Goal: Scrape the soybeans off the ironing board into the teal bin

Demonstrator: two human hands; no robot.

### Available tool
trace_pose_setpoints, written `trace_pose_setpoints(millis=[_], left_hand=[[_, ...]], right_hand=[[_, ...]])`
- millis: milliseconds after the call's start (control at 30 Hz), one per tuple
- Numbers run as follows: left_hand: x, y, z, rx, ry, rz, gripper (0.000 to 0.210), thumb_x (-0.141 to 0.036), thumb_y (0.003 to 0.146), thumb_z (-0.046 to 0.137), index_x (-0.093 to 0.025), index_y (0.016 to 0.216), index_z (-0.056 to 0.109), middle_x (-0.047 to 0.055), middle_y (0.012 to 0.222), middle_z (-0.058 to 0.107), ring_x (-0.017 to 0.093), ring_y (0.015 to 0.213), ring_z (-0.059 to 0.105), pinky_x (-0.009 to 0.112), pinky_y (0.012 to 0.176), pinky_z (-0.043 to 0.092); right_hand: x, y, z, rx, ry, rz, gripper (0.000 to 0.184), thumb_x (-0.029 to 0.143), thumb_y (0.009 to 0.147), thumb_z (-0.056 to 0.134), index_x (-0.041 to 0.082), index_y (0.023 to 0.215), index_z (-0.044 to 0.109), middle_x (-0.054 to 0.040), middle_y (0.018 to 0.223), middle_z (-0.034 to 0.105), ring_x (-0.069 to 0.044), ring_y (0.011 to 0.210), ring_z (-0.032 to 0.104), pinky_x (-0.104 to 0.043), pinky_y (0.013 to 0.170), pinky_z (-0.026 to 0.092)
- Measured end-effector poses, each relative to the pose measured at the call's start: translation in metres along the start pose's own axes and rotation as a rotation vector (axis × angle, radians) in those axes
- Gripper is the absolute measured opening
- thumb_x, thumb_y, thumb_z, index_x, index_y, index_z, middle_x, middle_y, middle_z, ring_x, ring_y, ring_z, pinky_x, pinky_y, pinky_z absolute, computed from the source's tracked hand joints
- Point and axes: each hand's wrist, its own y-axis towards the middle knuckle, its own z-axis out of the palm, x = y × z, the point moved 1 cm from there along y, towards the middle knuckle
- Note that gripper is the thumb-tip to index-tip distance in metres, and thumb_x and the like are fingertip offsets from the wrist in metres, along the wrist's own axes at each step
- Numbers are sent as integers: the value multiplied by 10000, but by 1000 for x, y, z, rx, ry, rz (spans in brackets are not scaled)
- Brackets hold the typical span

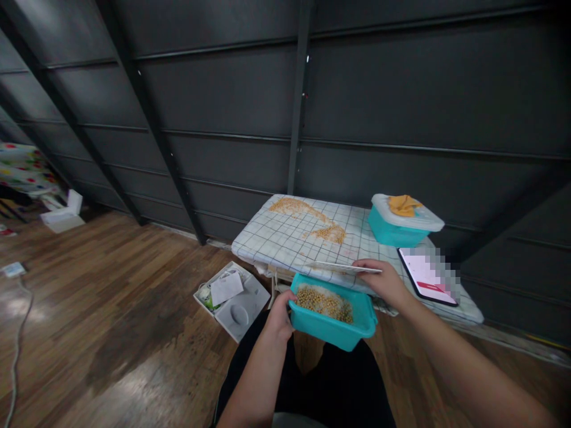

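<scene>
My left hand [281, 315] is closed on the left end of a teal plastic tub [328, 330], held above my lap at the table's front edge. Inside lie yellowish soybeans [314, 302] mixed with whitish grains. My right hand [379, 279] grips a thin, flat white board [339, 267], seen almost edge-on, over the tub's far rim. Behind the board, on the checked tablecloth [267, 238], is a patch of soybeans [330, 232]. Farther back, a spread of smaller orange-yellow grains [292, 206] trails toward it.
A lidded teal box [397, 229] with an orange cloth [404, 205] on top stands at the table's right. In front of it lies a tablet [426, 276], partly blurred. An open white box [241, 303] sits on the floor at left. Dark panelled wall [223, 89] rises behind.
</scene>
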Motion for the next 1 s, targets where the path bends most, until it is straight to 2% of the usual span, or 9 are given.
trace_pose_setpoints(millis=[167, 367, 567, 667, 767, 900, 1000], left_hand=[[1, 2, -4, -15, 55, 15, 270, -234, 604, 582, -128, 840, 661, 72, 658, 674, 223, 616, 646, 272, 500, 502], [2, 6, -6, -1, 71, 38, 306, -234, 602, 590, -134, 882, 662, 59, 674, 667, 218, 634, 645, 263, 501, 493], [3, 7, -8, 7, 82, 64, 331, -234, 614, 581, -135, 917, 667, 60, 687, 672, 217, 617, 630, 265, 478, 479], [3, 7, -9, 0, 91, 62, 319, -240, 619, 582, -137, 909, 665, 48, 648, 648, 208, 583, 609, 262, 471, 470], [2, 6, -9, 8, 89, 60, 320, -233, 612, 571, -131, 900, 666, 43, 629, 629, 204, 573, 597, 263, 478, 464], [-1, 5, -10, 11, 76, 71, 299, -229, 618, 559, -134, 884, 658, 51, 673, 641, 202, 601, 599, 270, 521, 471], [-4, 3, -11, -13, 73, 77, 259, -233, 640, 568, -135, 864, 653, 57, 682, 640, 204, 612, 597, 272, 529, 460]], right_hand=[[10, -10, -3, 62, 2, 11, 192, 292, 596, 596, 216, 700, 738, -47, 790, 747, -258, 810, 687, -340, 770, 537], [11, -20, -4, 35, 10, 40, 174, 291, 577, 606, 224, 674, 734, -46, 757, 739, -255, 760, 681, -329, 702, 537], [10, -23, -4, 23, 13, -5, 169, 290, 616, 601, 239, 691, 743, -43, 761, 737, -250, 743, 666, -337, 671, 526], [12, -6, 0, -64, 26, -57, 158, 289, 626, 632, 241, 723, 747, -40, 816, 750, -254, 814, 668, -356, 764, 521], [15, 25, 15, -114, 71, -101, 192, 296, 609, 657, 220, 759, 749, -50, 833, 753, -259, 831, 667, -388, 817, 508], [20, 67, 47, -49, 67, -178, 230, 283, 625, 618, 203, 798, 746, -62, 872, 752, -253, 869, 661, -421, 874, 482], [20, 82, 64, 35, 51, -201, 191, 258, 620, 607, 201, 746, 740, -54, 819, 746, -239, 851, 660, -415, 880, 478]])
